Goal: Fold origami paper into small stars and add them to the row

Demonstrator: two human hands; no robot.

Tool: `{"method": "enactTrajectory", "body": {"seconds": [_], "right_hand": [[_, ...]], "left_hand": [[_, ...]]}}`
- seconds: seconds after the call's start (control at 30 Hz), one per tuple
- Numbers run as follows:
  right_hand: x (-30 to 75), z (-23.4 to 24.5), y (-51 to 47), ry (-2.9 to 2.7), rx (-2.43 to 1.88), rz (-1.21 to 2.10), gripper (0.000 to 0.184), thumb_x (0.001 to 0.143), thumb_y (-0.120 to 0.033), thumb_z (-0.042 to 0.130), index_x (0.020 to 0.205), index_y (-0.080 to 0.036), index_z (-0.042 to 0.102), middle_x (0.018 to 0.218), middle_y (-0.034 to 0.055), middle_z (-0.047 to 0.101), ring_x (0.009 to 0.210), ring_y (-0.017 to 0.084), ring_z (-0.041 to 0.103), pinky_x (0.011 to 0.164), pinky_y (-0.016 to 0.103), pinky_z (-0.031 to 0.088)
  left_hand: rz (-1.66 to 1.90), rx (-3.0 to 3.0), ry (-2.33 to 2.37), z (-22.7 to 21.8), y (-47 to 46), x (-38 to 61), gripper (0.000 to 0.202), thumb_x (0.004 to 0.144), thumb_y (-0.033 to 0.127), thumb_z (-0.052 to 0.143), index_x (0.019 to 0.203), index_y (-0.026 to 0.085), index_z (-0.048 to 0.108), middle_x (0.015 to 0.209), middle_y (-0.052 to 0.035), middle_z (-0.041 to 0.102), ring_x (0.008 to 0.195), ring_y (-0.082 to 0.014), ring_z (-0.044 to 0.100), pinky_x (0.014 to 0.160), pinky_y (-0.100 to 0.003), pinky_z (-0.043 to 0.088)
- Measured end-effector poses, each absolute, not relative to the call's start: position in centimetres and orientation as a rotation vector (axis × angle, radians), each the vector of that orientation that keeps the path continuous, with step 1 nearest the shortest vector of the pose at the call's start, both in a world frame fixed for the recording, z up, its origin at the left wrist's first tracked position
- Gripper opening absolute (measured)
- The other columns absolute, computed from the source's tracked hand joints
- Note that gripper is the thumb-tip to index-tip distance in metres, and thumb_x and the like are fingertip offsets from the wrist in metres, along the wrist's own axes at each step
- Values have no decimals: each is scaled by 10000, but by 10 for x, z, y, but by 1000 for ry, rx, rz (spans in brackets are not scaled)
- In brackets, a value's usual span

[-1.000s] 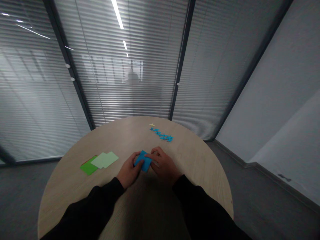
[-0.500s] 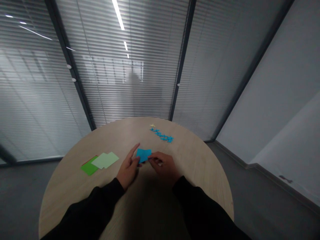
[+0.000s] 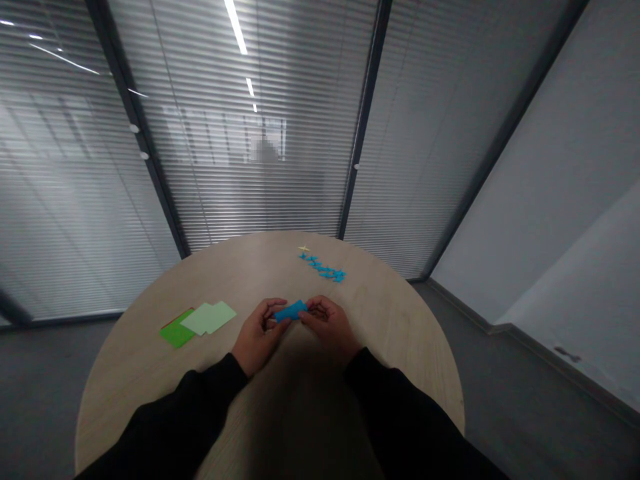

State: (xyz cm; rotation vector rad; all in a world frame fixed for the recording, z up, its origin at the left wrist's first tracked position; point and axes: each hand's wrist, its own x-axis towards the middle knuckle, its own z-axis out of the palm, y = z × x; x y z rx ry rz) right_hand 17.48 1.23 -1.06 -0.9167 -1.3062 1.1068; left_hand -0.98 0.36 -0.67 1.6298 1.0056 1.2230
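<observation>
A small sheet of blue paper [image 3: 291, 311] is held between both hands above the middle of the table, and it looks bent or folded into a narrow strip. My left hand [image 3: 260, 335] pinches its left end, with the thumb on the near side and the fingers curled behind. At the right end, my right hand [image 3: 331, 327] grips the paper between thumb and fingers. Farther back and to the right lies a row of several small blue folded paper pieces [image 3: 323, 268]. One pale yellow folded piece [image 3: 304, 249] sits at the far end of that row.
Pale green paper sheets [image 3: 209, 318] overlap a brighter green stack [image 3: 176, 331] on the left of the round wooden table [image 3: 240, 263]. Behind the table's far edge stand glass panels with blinds [image 3: 260, 193]. A white wall [image 3: 560, 200] is on the right.
The blue paper went from a flatter, squarer shape to a narrow, slanted strip. My left index finger, stretched out before, has curled onto the paper.
</observation>
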Motion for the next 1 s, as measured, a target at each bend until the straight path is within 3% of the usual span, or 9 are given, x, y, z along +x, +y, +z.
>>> {"method": "enactTrajectory", "body": {"seconds": [0.07,0.2,0.33,0.6,1.0], "right_hand": [[174,-12,13,-1289,-901,1129,328,726,-347,792,954,-202,605,825,13,706,722,163,662,689,285,506],[175,-13,12,-1322,-921,1131,389,747,-340,784,1063,-192,613,854,34,720,751,175,678,721,306,517],[175,-13,12,-1351,-927,1128,394,748,-355,785,1070,-180,641,894,58,733,800,192,694,763,328,530],[174,-15,13,-1273,-1013,1146,291,732,-405,774,886,-168,705,752,28,698,684,169,637,675,306,505],[175,-17,15,-1267,-1044,1114,285,747,-422,757,860,-164,711,696,20,678,650,162,609,648,294,487]], "left_hand": [[1204,1609,965,-6,3,-9,625,853,392,680,1401,213,437,1031,-61,720,738,-151,657,700,-289,522],[1143,1727,1014,-4,2,-9,430,867,401,660,1239,192,605,1055,-82,728,867,-197,682,786,-330,538],[1100,1704,1068,-7,4,-11,410,874,422,639,1204,178,628,884,-54,742,737,-191,683,708,-328,544],[1109,1716,1133,-6,5,-10,415,868,430,635,1184,162,662,781,-54,743,692,-198,685,700,-337,551],[1095,1675,1139,-1,2,-8,425,866,439,609,1169,156,704,878,-82,785,701,-209,728,702,-339,572]]}}
